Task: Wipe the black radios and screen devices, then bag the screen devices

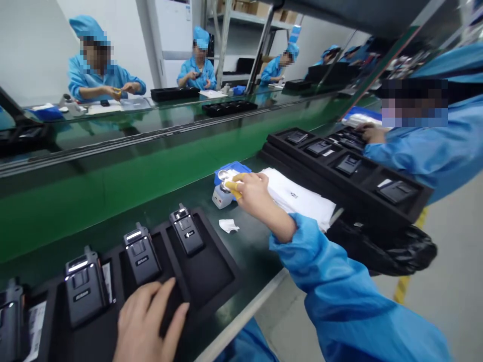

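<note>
My left hand [149, 322] is open, fingers apart, over the front of a black foam tray [222, 274]. Black two-way radios lie in its compartments: one [141, 255] just beyond my fingertips, one [187, 232] to the right, and another [83, 289] to the left. My right hand [253, 193], with yellow finger covers, is closed at the top of a small white bottle [222, 197] with a round metal lid. Something white, seemingly a wipe [229, 182], shows at its fingertips; the fingers partly hide it. A crumpled white wipe [228, 225] lies nearer me.
Behind the bottle is a blue box [238, 166]. White bags [298, 193] lie right of my hand, beside stacked black trays [392, 206] of devices. A black plastic bag [392, 251] hangs below. A co-worker [449, 136] sits at right; others work across the green conveyor [113, 186].
</note>
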Available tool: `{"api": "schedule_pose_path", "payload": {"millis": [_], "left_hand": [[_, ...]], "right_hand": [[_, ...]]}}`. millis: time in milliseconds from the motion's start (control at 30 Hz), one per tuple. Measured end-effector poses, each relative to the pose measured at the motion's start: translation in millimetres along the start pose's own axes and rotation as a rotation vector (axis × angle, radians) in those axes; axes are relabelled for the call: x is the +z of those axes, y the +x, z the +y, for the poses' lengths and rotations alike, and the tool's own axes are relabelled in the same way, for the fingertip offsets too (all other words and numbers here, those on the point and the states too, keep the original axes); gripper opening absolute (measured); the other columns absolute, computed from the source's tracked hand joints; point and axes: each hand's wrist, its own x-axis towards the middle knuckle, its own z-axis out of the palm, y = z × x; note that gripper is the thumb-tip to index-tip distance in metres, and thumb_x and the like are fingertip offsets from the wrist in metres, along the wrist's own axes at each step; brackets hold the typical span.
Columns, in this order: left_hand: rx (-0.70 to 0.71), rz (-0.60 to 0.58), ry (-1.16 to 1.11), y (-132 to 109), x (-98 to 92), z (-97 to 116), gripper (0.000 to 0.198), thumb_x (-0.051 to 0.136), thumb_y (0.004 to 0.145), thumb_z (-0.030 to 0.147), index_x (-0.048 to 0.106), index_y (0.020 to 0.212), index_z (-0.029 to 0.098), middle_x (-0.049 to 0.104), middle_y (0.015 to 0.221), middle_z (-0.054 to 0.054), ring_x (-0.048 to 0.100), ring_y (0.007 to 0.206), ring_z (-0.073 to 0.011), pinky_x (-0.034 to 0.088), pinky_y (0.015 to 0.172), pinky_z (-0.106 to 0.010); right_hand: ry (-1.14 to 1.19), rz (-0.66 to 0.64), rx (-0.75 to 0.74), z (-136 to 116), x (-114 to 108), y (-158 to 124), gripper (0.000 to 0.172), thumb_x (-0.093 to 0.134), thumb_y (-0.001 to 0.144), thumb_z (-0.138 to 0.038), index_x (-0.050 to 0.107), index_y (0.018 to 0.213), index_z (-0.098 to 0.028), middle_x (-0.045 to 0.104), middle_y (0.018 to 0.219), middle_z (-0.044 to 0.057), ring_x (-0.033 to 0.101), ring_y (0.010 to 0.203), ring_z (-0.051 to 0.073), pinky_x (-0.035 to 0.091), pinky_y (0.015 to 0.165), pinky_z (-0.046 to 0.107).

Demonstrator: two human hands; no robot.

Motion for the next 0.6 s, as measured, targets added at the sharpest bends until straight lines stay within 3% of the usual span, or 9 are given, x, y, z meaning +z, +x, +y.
{"api": "schedule_pose_path", "payload": {"millis": [100,200,333,467,533,567,600], "left_hand": [[0.080,-0.004,-0.017,16,15.7,39,0.023,0.052,0.085,0.032,0.062,0.104,0.023,0.065,0.090,-0.004,0.063,0.088,-0.0209,0.047,0.088,-0.042],[0.025,-0.056,-0.004,27,30.1,60,0.023,0.051,0.087,0.031,0.063,0.105,0.022,0.066,0.107,-0.007,0.057,0.109,-0.0254,0.037,0.102,-0.053],[0.052,-0.176,0.092,31,47.9,62,0.045,0.056,0.083,0.045,0.056,0.120,0.020,0.053,0.135,-0.012,0.043,0.127,-0.0342,0.038,0.097,-0.063],[0.011,-0.251,0.100,32,46.0,59,0.065,0.043,0.082,0.063,0.051,0.126,0.016,0.048,0.139,-0.013,0.041,0.129,-0.0347,0.040,0.096,-0.064],[0.016,-0.286,0.074,31,37.4,61,0.068,0.033,0.085,0.065,0.050,0.128,0.016,0.049,0.139,-0.011,0.038,0.131,-0.0311,0.038,0.100,-0.061],[0.023,-0.301,0.071,32,33.4,61,0.068,0.029,0.086,0.065,0.049,0.128,0.016,0.048,0.140,-0.010,0.036,0.133,-0.0293,0.037,0.101,-0.060],[0.031,-0.319,0.080,33,30.3,61,0.068,0.026,0.086,0.065,0.047,0.129,0.017,0.046,0.141,-0.008,0.033,0.135,-0.0280,0.037,0.101,-0.059]], "right_hand": [[0.016,-0.080,0.026,8,0,3,0.025,0.052,0.074,-0.009,0.073,0.079,-0.022,0.067,0.091,0.005,0.050,0.084,0.018,0.021,0.078,0.038],[0.021,-0.051,-0.006,13,-3,7,0.028,0.049,0.073,-0.008,0.073,0.080,-0.022,0.064,0.080,0.004,0.050,0.080,0.017,0.020,0.078,0.038],[0.035,0.111,-0.168,-7,-12,6,0.030,0.048,0.076,-0.010,0.072,0.085,-0.025,0.064,0.083,0.003,0.052,0.081,0.017,0.021,0.083,0.039],[0.174,0.207,-0.378,-43,-10,-11,0.036,0.044,0.078,-0.006,0.070,0.092,-0.026,0.066,0.086,0.003,0.056,0.080,0.016,0.026,0.086,0.041],[0.260,0.257,-0.447,-47,3,-25,0.030,0.044,0.081,-0.012,0.070,0.090,-0.025,0.065,0.082,0.005,0.057,0.078,0.018,0.030,0.084,0.043],[0.282,0.279,-0.490,-45,15,-30,0.026,0.046,0.083,-0.019,0.070,0.083,-0.027,0.065,0.076,0.006,0.057,0.074,0.018,0.033,0.080,0.042],[0.349,0.384,-0.532,-40,33,-33,0.026,0.047,0.084,-0.028,0.069,0.069,-0.029,0.060,0.063,0.004,0.055,0.064,0.017,0.035,0.072,0.041]]}}
